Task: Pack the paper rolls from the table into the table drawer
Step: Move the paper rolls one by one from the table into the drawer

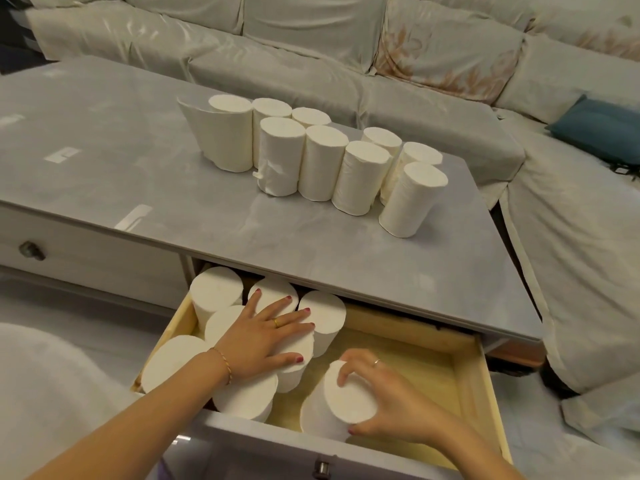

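Several white paper rolls (313, 162) stand upright in a cluster on the grey table top (194, 209). Below its front edge the wooden drawer (429, 362) is pulled out. Several more rolls (216, 292) stand packed in the drawer's left half. My left hand (266, 336) lies flat with spread fingers on top of those packed rolls. My right hand (388, 393) grips the top of one roll (341, 401) that stands tilted near the drawer's front, right of the packed group.
The drawer's right half shows bare wood. A second drawer with a round knob (32, 250) sits closed at the left. A covered sofa (346, 46) wraps around the back and right of the table, with a blue cushion (599, 128) on it.
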